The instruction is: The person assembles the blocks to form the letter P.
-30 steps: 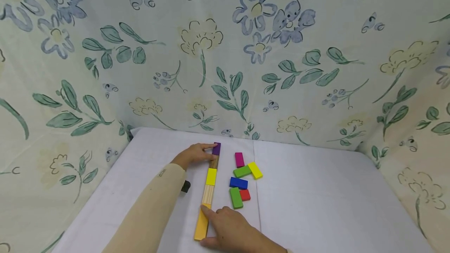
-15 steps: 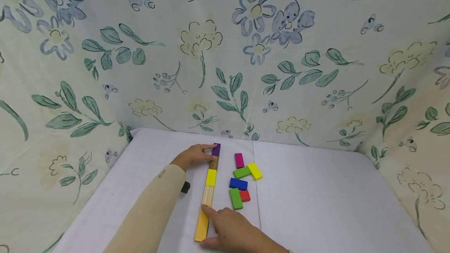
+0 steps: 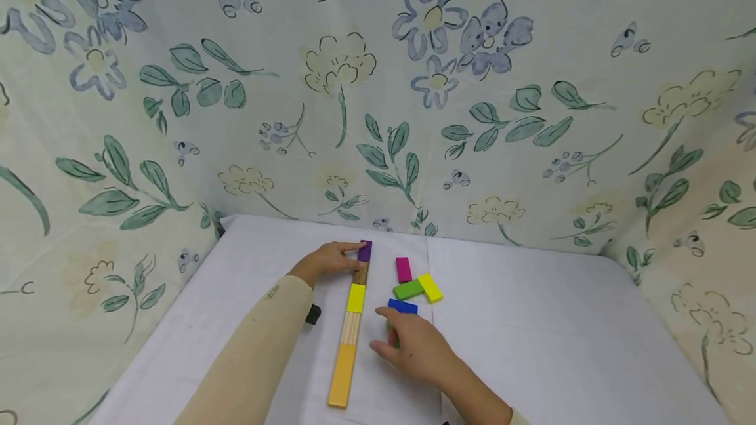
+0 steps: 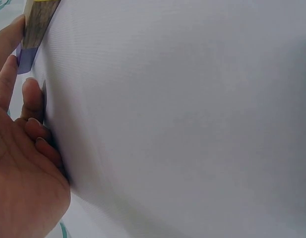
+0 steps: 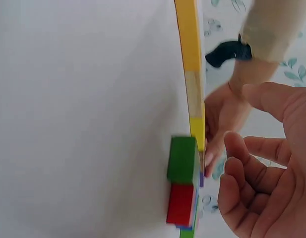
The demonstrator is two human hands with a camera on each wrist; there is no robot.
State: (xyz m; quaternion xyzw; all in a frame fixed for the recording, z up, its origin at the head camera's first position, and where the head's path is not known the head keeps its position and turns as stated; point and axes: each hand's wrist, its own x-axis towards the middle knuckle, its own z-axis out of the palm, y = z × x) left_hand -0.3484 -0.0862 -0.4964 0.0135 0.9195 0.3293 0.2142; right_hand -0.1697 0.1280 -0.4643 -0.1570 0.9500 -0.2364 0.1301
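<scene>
A straight row of blocks runs away from me: an orange block (image 3: 342,376), a pale wood block (image 3: 351,328), a yellow block (image 3: 357,298), a brown block (image 3: 359,275) and a purple block (image 3: 365,253). At the far end my left hand (image 3: 327,261) touches the purple block with its index finger, its thumb against the brown one. My right hand (image 3: 422,349) hovers beside the row, thumb and index apart, holding nothing. It covers most of a green block (image 5: 182,159) and a red block (image 5: 181,203); a blue block (image 3: 404,307) shows just beyond.
Farther back, right of the row, lie a pink block (image 3: 403,270), another green block (image 3: 409,290) and another yellow block (image 3: 430,288). A white cloth (image 3: 549,333) covers the table. Flower-patterned curtain (image 3: 378,103) stands behind it and at both sides.
My right hand has let go of the orange block and moved right and away from me, over the loose blocks. The left hand and the row have stayed put.
</scene>
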